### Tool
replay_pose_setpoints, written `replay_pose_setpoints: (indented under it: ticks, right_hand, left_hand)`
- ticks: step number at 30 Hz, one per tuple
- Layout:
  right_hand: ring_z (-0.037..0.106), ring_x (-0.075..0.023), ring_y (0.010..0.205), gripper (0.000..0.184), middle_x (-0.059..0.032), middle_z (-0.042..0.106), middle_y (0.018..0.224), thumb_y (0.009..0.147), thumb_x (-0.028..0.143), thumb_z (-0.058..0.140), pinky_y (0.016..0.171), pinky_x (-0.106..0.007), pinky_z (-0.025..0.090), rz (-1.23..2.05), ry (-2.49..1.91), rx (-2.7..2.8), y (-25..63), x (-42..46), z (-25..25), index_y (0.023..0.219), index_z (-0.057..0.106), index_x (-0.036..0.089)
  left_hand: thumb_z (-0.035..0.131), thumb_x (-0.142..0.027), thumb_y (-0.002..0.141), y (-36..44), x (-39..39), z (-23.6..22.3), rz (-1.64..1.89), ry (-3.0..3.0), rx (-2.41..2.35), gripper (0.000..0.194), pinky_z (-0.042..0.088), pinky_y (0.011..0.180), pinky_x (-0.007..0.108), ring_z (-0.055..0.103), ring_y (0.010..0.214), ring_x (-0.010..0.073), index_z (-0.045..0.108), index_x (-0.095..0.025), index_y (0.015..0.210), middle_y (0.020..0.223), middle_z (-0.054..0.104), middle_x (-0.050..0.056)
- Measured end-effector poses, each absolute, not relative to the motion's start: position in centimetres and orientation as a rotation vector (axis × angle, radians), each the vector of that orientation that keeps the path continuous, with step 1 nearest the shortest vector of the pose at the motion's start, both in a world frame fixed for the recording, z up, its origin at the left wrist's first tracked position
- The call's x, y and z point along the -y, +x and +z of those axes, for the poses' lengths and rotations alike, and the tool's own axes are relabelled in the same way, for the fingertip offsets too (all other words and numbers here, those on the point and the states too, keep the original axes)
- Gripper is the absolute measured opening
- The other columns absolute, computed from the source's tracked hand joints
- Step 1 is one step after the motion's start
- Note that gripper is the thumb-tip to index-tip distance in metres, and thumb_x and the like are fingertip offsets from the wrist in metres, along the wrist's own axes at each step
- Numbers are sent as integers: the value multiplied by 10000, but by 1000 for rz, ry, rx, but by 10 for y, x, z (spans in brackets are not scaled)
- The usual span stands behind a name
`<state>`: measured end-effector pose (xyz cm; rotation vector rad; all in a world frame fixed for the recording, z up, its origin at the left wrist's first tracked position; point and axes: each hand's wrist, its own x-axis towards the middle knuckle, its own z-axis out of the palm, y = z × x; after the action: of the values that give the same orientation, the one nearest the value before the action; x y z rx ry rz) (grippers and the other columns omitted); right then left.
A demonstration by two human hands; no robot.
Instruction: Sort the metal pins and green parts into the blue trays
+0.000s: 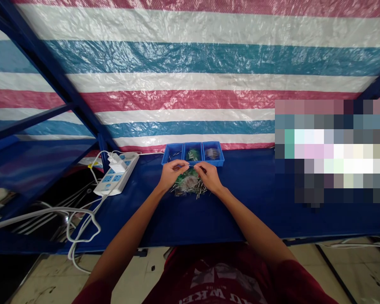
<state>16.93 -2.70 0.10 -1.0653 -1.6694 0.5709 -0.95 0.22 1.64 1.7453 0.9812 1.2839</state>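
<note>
My left hand (172, 174) and my right hand (210, 175) are both closed in a pinch, close to each other over the table. Between their fingertips runs a thin, pale, slender piece (191, 165), held at both ends; its exact kind is too small to make out. Below it lies a pile of small parts: thin metal pins (200, 190), green pieces and a clear plastic bag (189, 184). Right behind my hands stand three joined blue bins (222, 162). Thin pins lie in the left bin, green parts in the middle one, a clear bundle in the right one.
A white power strip (126, 179) with a plugged-in charger (117, 164) lies left on the blue table (183, 228). White cables (91, 217) loop over the left edge. Blue frame posts (82, 118) and a striped tarp (190, 59) stand behind. The right side is pixelated.
</note>
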Motion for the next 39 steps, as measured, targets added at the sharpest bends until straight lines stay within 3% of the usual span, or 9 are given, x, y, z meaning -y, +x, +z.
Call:
replay_pose_setpoints:
  ticks: [13,18,22,31,39]
  right_hand:
    - [527,-133,525,347,28,512,555,947,430,405,594,-251,419,641,-1050,1651,168,29,2,728,552,205]
    - [526,-144,558,372,16,518,567,948,454,401,585,-251,409,610,-1064,1677,167,29,2,742,582,203]
    - [529,-151,574,405,5,525,577,953,471,385,582,-254,408,577,-1097,1632,168,28,1,764,615,197]
    - [514,-136,546,432,3,532,595,951,481,374,581,-252,402,529,-1133,1568,170,29,4,755,624,188]
    - [507,-139,546,418,1,534,595,944,469,391,574,-255,409,531,-1144,1542,171,29,3,755,634,186]
  left_hand:
    - [771,-342,681,-5,-1,14,1253,1611,-910,252,501,545,257,568,518,105,697,-139,811,745,686,35]
    - [700,-431,757,1,2,17,1283,1599,-882,294,539,640,296,665,756,190,630,-151,815,918,713,97]
    - [615,-440,841,-1,6,20,1248,1659,-862,276,536,720,325,682,853,222,559,-174,882,881,716,91]
    - [499,-407,917,-10,8,25,1103,2247,-1030,289,469,738,276,615,765,180,680,-193,988,866,676,54]
    - [655,-423,803,-12,2,19,1260,1955,-1090,252,434,521,232,543,508,125,680,-172,807,608,641,5]
